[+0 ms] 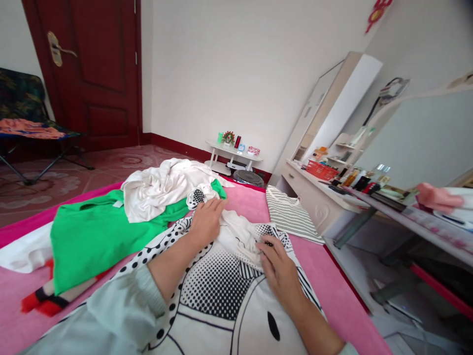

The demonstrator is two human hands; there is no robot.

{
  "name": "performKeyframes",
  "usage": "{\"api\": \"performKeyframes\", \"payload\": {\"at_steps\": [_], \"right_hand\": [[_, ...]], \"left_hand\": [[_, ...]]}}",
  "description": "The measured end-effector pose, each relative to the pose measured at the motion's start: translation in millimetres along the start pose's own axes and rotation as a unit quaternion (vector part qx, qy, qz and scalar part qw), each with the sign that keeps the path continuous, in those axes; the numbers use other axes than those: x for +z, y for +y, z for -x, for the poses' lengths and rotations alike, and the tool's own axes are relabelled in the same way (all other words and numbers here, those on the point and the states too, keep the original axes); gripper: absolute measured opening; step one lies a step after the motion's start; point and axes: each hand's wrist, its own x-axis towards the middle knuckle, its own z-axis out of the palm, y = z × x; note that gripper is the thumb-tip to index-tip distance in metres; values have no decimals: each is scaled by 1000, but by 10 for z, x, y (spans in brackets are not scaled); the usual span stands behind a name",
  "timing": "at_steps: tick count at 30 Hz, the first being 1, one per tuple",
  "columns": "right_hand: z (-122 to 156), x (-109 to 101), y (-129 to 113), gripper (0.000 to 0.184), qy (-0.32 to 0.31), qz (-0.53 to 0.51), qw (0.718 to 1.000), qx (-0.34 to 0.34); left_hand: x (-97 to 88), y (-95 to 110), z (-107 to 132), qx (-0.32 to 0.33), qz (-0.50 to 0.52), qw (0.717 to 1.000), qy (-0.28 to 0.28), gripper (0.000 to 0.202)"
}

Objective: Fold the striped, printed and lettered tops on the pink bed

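Observation:
A white garment with black polka dots, stripes and a large printed figure [212, 283] lies spread on the pink bed cover [254, 195], its far end bunched. My left hand [206, 223] is on the far left part of it, fingers together and bent onto the cloth; the fingertips are partly hidden. My right hand [280, 268] pinches the bunched white cloth at the right side, beside a dotted patch. To the left of my left hand lie a green top [99, 236] and a crumpled white garment [155, 190] over it.
A folded striped shirt [291, 214] lies at the bed's right edge. Beyond stand a dresser [314, 190] with bottles and a red basket [320, 169]. A low white side table [231, 149] is by the wall; a folding chair [25, 111] stands near the door [88, 69].

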Motion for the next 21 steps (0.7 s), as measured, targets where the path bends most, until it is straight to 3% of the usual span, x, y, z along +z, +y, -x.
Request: {"api": "performKeyframes", "payload": {"at_steps": [2,5,9,11,13,16,18,19,21], "right_hand": [[-38,15,124,50,37,18,998,56],[-51,38,315,60,39,27,989,143],[-9,38,470,32,39,13,983,177],[10,3,517,22,88,-54,975,196],[17,-74,572,23,192,-151,936,253],[22,-262,712,31,401,-267,822,305],[53,-397,861,32,488,-313,760,294],[82,-456,948,31,504,-324,745,293],[163,-545,1130,30,504,-290,749,318]], "left_hand": [[17,-43,11,-1,-37,998,-44,55],[1,-85,8,-6,-84,994,-73,41],[-51,-97,-24,-14,-154,983,-98,28],[-81,-87,-39,-13,-176,978,-113,25],[-137,-73,-50,-6,-176,978,-110,21],[-300,-41,-58,13,-141,990,-25,21],[-444,-2,-41,39,-99,993,41,19],[-515,26,-15,60,-75,994,57,18],[-637,99,84,117,-22,992,38,16]]}}
